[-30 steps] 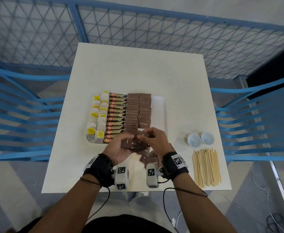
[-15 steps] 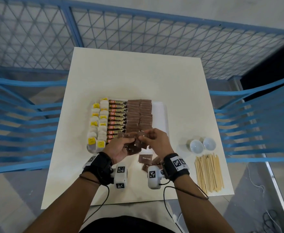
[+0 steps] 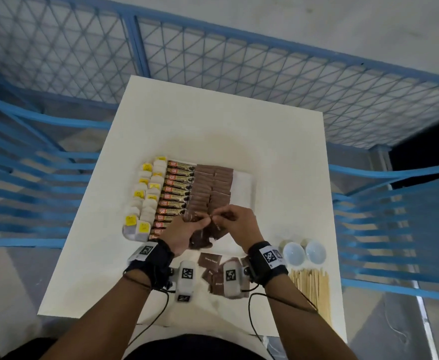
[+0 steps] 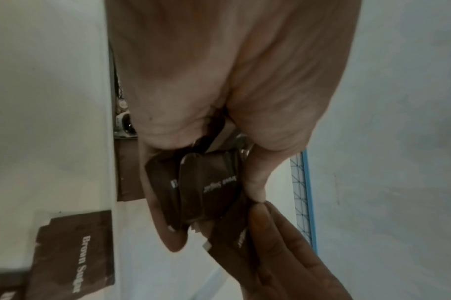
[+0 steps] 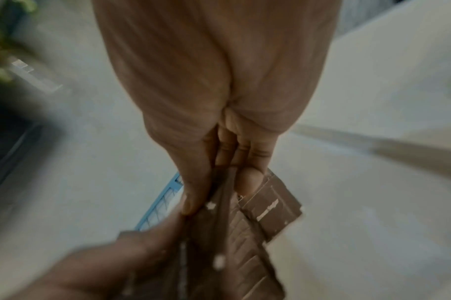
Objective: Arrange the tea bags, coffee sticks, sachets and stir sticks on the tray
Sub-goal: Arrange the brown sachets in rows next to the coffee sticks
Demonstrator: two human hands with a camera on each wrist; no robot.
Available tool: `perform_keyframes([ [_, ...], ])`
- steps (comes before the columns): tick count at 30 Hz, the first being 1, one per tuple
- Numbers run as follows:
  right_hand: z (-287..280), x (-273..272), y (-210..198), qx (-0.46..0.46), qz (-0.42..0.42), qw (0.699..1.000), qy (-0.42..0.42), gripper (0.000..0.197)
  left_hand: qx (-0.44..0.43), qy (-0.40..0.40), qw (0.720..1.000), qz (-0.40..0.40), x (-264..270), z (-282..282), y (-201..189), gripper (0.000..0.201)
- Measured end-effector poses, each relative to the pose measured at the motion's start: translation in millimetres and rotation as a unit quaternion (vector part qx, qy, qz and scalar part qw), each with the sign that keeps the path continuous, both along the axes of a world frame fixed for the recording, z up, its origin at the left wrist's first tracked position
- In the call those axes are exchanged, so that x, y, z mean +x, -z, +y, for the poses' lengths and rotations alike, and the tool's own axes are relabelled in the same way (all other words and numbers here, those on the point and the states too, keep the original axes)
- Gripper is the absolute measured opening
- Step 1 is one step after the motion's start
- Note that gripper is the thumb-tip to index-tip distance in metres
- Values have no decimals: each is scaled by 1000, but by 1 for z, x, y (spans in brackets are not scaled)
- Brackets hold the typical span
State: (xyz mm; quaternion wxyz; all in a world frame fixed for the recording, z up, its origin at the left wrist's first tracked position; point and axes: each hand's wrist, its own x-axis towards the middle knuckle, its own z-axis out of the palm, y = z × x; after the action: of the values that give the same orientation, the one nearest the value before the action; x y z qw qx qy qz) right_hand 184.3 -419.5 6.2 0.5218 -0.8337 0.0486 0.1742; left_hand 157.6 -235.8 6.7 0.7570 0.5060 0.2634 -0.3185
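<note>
Over the tray, both hands pinch brown sachets.

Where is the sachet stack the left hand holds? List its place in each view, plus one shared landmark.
Head: sachet stack at centre, below the left hand, at the tray's near end.
Left wrist: stack at centre, in the left hand's curled fingers.
Right wrist: stack, blurred, at lower centre, edge-on.
Shared landmark: the right hand pinching one sachet off the stack, seen in all three.
</note>
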Motion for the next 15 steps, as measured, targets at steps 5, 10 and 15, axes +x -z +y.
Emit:
perform_keyframes([
  [5, -2, 4, 9, 52, 46, 997, 34, 13, 52, 24, 998, -29, 4, -11, 0, 28],
  [10, -12, 7, 12, 49, 83, 995, 8, 12, 102, -5, 993, -61, 6, -17, 6, 22],
  [15, -19, 0, 15, 84, 120, 988, 39, 13, 120, -29, 991, -48, 3, -21, 8, 16],
])
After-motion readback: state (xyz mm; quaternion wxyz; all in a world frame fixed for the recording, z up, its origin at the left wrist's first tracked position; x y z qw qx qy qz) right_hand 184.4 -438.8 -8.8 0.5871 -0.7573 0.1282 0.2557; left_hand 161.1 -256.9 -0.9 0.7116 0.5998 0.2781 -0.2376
